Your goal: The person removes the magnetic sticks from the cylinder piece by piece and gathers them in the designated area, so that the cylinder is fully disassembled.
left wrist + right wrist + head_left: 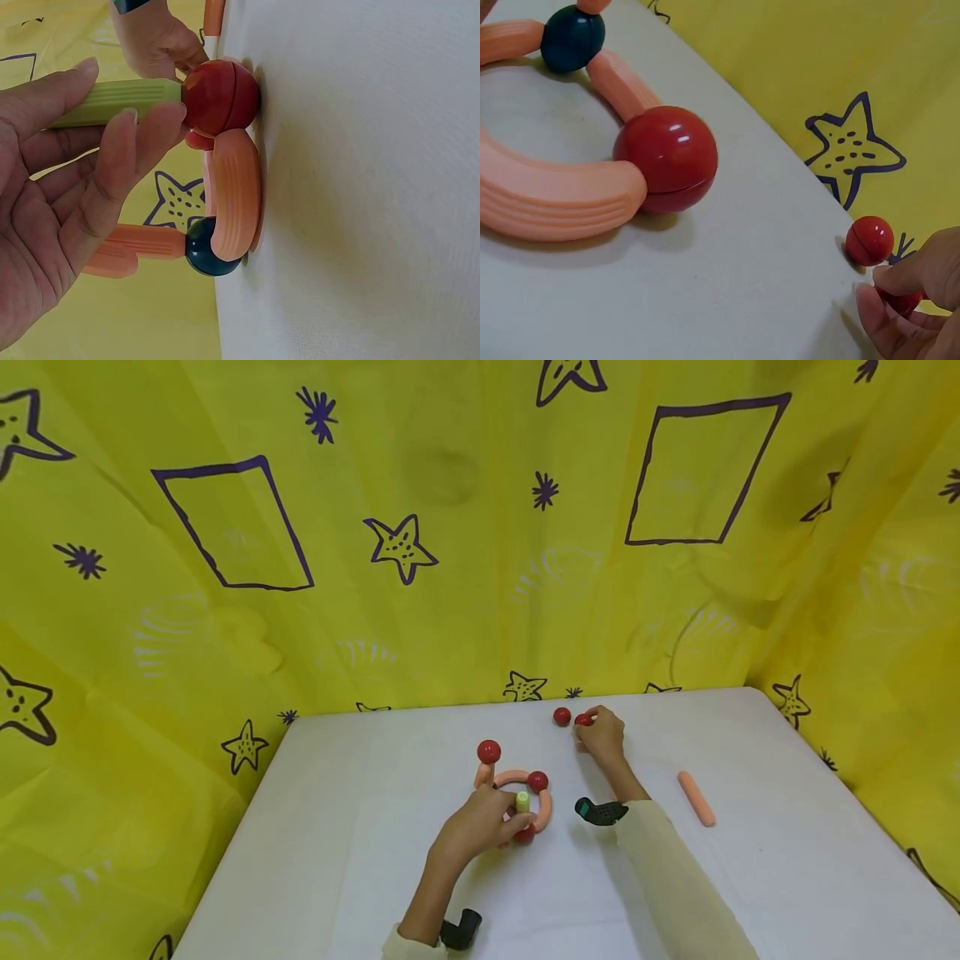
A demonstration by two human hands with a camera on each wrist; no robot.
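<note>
My left hand (480, 818) pinches a light green ribbed stick (127, 101), which stands upright with its lower end against a red ball (221, 96). That ball belongs to a ring on the table, made of curved peach rods (562, 196) joined by red balls and a dark blue ball (573, 39). From the blue ball rises a straight peach rod (154, 241); a red ball (489, 752) tops this side of the build in the head view. Near the table's far edge, my right hand (603, 737) holds a loose red ball (904, 301) between thumb and fingers.
Another loose red ball (562, 717) lies just left of the right hand. A straight peach rod (697, 798) rests on the white table (337, 860) to the right. A yellow patterned curtain (465, 610) hangs behind the table and along its sides.
</note>
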